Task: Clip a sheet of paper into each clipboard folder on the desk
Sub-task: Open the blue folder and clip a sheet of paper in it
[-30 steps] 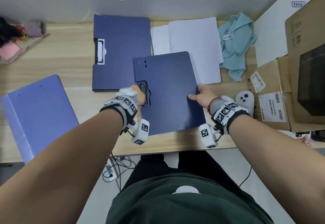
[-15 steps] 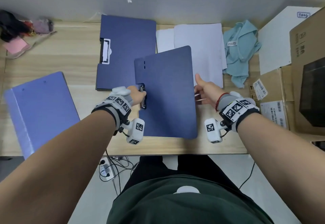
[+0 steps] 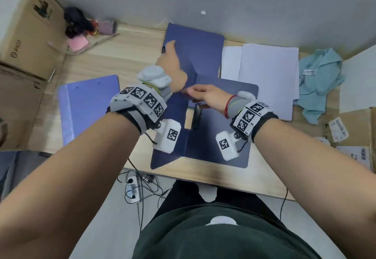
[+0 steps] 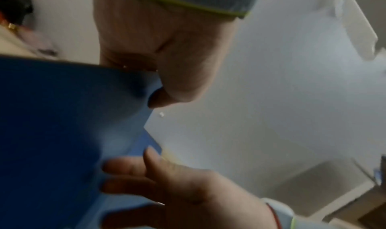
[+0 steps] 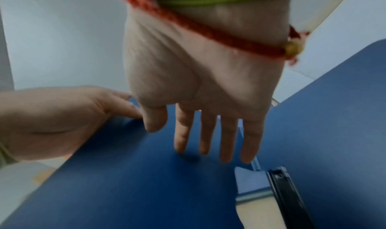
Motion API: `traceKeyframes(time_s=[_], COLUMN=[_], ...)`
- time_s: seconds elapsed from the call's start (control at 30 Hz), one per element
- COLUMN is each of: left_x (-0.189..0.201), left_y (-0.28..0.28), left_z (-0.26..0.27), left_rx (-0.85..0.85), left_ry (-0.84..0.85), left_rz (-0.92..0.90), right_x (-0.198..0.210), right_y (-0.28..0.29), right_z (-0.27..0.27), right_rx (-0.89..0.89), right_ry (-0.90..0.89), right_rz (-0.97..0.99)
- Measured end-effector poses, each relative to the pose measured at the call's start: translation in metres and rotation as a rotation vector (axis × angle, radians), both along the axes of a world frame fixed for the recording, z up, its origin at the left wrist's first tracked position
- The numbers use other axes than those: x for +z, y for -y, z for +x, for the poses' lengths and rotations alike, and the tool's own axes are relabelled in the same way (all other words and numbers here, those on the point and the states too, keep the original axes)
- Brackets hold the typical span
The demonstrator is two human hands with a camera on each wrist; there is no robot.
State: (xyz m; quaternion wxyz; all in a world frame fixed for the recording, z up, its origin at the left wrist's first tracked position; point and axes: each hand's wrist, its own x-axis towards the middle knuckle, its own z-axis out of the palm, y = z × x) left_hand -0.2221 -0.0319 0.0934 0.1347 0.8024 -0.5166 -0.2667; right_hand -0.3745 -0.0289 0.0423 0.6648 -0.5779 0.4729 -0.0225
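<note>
Swinging the folder cover (image 3: 173,116) open leftward, left hand (image 3: 173,69) gripping its edge, right hand (image 3: 205,96) flat-fingered (black clip (image 3: 197,116) just below).

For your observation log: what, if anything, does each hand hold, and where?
Left hand grips the folder cover by its edge; right hand only touches it, fingers straight.

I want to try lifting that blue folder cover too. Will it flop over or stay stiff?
Probably stiff: the folder cover stands raised and flat where the left hand grips it. It looks thin, so likely light. It might swing shut if released.
</note>
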Motion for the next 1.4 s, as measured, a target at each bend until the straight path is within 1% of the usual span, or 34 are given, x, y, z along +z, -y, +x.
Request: traceKeyframes(time_s=[0.07, 0.1, 0.17, 0.2, 0.27, 0.3, 0.37, 0.4, 0.43, 0.47, 0.5, 0.53, 0.63, 0.7, 0.83, 0.97, 1.03, 1.1, 1.13, 1.23, 1.3, 1.4], left_x=[-0.008, -0.017, -0.035, -0.044, -0.071, -0.075, -0.079, -0.088, -0.101, -0.105, -0.109, -0.114, -0.124, -0.13, -0.116, -0.093, -0.091, -0.091, -0.091, -0.099, -0.105, -0.122], left_y=[-0.007, -0.008, -0.011, -0.015, -0.022, -0.024, -0.031, -0.037, -0.04, -0.044, -0.048, -0.049, -0.05, -0.049, -0.028, 0.011, 0.022, 0.04, 0.042, 0.056, 0.056, 0.065], left_z=[0.013, 0.02, 0.035, 0.041, 0.048, 0.05, 0.056, 0.057, 0.06, 0.058, 0.057, 0.056, 0.046, 0.042, 0.025, -0.015, -0.029, -0.059, -0.066, -0.1, -0.109, -0.132], left_rx=[0.042, 0.107, 0.233, 0.248, 0.247, 0.236, 0.183, 0.157, 0.066, -0.062, -0.15, -0.198, -0.288, -0.297, -0.258, -0.273, -0.315, -0.359, -0.375, -0.443, -0.478, -0.562], left_ry=[0.105, 0.195, 0.473, 0.548, 0.566, 0.588, 0.67, 0.668, 0.654, 0.562, 0.494, 0.454, 0.335, 0.289, 0.297, 0.294, 0.241, 0.195, 0.181, 0.143, 0.134, 0.145], left_rz=[0.028, 0.042, -0.101, -0.133, -0.123, -0.138, -0.093, -0.028, 0.05, 0.204, 0.302, 0.349, 0.502, 0.574, 0.497, 0.443, 0.401, 0.373, 0.377, 0.37, 0.392, 0.471], right_x=[-0.017, -0.026, -0.044, -0.052, -0.065, -0.072, -0.076, -0.077, -0.078, -0.078, -0.078, -0.078, -0.078, -0.077, -0.072, -0.066, -0.061, -0.054, -0.053, -0.052, -0.056, -0.057], right_y=[-0.001, -0.001, 0.0, -0.001, -0.004, -0.006, -0.01, -0.012, -0.013, -0.014, -0.015, -0.015, -0.014, -0.012, 0.003, 0.027, 0.037, 0.056, 0.06, 0.079, 0.081, 0.091], right_z=[0.006, 0.005, -0.001, -0.005, -0.013, -0.015, -0.019, -0.019, -0.019, -0.018, -0.018, -0.018, -0.023, -0.029, -0.049, -0.084, -0.099, -0.132, -0.141, -0.178, -0.191, -0.216], right_rx=[0.033, 0.046, 0.079, 0.087, 0.096, 0.096, 0.107, 0.115, 0.127, 0.14, 0.146, 0.149, 0.148, 0.13, 0.007, -0.232, -0.302, -0.376, -0.411, -0.557, -0.6, -0.635], right_ry=[-0.128, -0.224, -0.425, -0.501, -0.57, -0.586, -0.615, -0.631, -0.639, -0.642, -0.642, -0.642, -0.638, -0.619, -0.524, -0.506, -0.549, -0.626, -0.65, -0.709, -0.739, -0.771], right_rz=[-0.056, -0.1, -0.146, -0.131, -0.074, -0.064, -0.106, -0.134, -0.159, -0.171, -0.175, -0.173, -0.161, -0.128, -0.043, -0.045, -0.067, -0.102, -0.113, -0.074, -0.063, -0.045])
